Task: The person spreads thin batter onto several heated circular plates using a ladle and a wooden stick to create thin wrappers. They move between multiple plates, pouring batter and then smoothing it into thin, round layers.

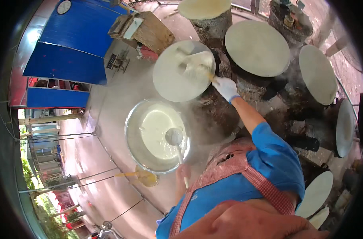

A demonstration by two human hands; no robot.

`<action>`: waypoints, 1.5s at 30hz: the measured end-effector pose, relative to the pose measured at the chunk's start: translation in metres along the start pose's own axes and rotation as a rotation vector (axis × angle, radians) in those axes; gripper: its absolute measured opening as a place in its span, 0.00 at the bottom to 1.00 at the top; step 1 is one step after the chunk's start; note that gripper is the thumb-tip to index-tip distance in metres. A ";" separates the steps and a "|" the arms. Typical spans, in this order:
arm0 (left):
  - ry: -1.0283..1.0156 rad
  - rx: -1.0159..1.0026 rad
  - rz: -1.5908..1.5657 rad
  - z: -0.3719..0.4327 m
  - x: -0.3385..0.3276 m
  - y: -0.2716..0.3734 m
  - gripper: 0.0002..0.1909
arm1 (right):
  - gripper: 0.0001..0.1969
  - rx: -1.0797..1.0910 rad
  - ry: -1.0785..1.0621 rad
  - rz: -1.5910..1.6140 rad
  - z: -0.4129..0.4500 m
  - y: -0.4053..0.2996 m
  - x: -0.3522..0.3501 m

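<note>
My right hand (225, 88), in a white glove with a blue cuff, grips the yellowish handle (210, 77) of a tool at the edge of a round white griddle surface (172, 83). The tool's head is blurred by steam over whitish, uneven, folded-looking material (196, 64). My bare left hand (184, 171) is closed around the pale shaft of a ladle (174, 136). The round ladle bowl is over or in white liquid (153, 122) inside a wide metal basin (133, 149). Steam partly veils the basin and griddle.
Further round pans (257, 49) with pale surfaces stand on my right, one with a yellowish disc (204, 8) on top. A yellow dipper (147, 177) is beside the basin. Beyond are a wooden box (153, 30), blue panels (71, 38) and a low stool (120, 61).
</note>
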State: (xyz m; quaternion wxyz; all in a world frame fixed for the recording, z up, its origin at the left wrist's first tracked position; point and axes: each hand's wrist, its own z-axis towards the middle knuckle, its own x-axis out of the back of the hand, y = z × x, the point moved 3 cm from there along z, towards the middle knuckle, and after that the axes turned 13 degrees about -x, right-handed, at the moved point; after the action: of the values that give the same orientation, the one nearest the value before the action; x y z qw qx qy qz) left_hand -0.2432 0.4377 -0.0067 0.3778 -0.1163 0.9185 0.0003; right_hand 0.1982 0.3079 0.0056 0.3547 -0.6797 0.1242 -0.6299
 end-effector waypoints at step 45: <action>-0.019 -0.173 0.090 0.057 -0.090 0.043 0.14 | 0.10 0.269 -0.148 -0.368 0.059 0.034 0.034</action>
State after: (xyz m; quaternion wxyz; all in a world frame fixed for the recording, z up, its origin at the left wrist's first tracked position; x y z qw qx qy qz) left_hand -0.1512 0.5039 0.0110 0.3746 -0.1068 0.9158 0.0976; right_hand 0.2689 0.2819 0.0123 0.3294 -0.6819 -0.1128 -0.6433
